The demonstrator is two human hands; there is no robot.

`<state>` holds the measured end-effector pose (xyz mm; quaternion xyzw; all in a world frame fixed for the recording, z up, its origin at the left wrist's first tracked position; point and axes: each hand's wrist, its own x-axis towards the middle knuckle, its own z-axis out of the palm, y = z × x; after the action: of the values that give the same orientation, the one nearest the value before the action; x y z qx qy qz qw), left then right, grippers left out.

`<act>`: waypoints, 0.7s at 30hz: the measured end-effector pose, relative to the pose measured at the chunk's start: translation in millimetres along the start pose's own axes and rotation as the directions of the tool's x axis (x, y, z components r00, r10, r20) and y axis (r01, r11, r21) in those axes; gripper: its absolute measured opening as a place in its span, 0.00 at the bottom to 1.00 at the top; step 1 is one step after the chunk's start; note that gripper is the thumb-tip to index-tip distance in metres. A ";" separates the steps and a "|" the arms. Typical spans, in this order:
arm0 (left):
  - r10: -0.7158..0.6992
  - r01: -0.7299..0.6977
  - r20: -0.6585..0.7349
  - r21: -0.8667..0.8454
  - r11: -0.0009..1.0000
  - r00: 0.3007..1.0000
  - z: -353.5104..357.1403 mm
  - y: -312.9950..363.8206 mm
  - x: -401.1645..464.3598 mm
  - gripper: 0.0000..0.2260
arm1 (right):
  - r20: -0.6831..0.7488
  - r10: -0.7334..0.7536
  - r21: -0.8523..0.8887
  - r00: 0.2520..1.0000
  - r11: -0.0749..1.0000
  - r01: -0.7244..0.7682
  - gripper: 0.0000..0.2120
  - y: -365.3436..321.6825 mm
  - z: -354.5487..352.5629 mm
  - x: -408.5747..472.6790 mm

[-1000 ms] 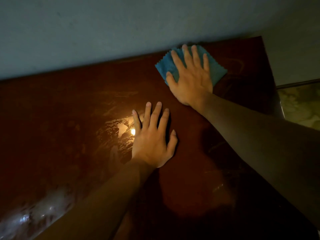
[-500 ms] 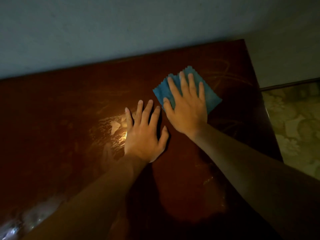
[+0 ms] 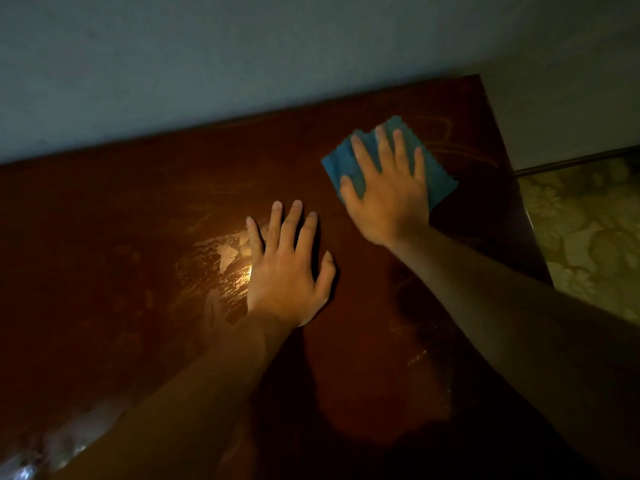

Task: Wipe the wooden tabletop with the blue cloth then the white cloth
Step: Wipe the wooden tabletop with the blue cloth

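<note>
The blue cloth (image 3: 434, 174) is spread flat on the wooden tabletop (image 3: 363, 358), near its far right corner and a little short of the wall (image 3: 242, 64). It is pinned under the right hand (image 3: 388, 199), whose fingers are extended and slightly spread, the palm pressed down on the fabric rather than closed around it. Only the cloth's left and right edges, one of them zigzag-cut, are seen past the hand. The left hand (image 3: 287, 271) is laid flat on bare wood just beside and nearer the person, fingers open, nothing held; it appears to be used as a brace. A bright reflection and smeared streaks are seen on the wood to its left, and faint curved marks lie beyond the cloth. The white cloth is not in view.

The first wiping stage is judged to be in hand. Since the cloth is only pressed, not gripped, it could bunch or slip from under the palm if pressure is eased. The right edge is close, so a long stroke could carry the cloth off onto the patterned floor (image 3: 588, 237). In such dim light, streaked patches could be missed.
</note>
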<state>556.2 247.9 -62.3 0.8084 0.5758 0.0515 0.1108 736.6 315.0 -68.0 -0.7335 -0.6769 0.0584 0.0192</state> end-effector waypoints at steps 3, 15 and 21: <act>-0.002 0.002 -0.002 -0.007 1.000 1.000 0.7 -0.8 -0.2 0.28 | 0.002 0.063 0.016 0.998 0.998 -0.063 0.33 11.7 -2.0 35.2; -0.011 0.011 -0.010 -0.014 1.000 1.000 0.1 1.8 -0.2 0.28 | 0.026 0.088 0.022 0.996 0.996 -0.089 0.32 23.0 -6.8 33.3; -0.005 0.004 -0.025 -0.012 1.000 1.000 -6.4 9.7 7.9 0.27 | -0.067 0.010 0.001 0.998 1.000 -0.010 0.31 49.5 -7.2 -31.0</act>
<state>566.5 253.1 -54.2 0.8058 0.5786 0.0646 0.1084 784.1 280.3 -64.3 -0.7385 -0.6721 0.0339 0.0419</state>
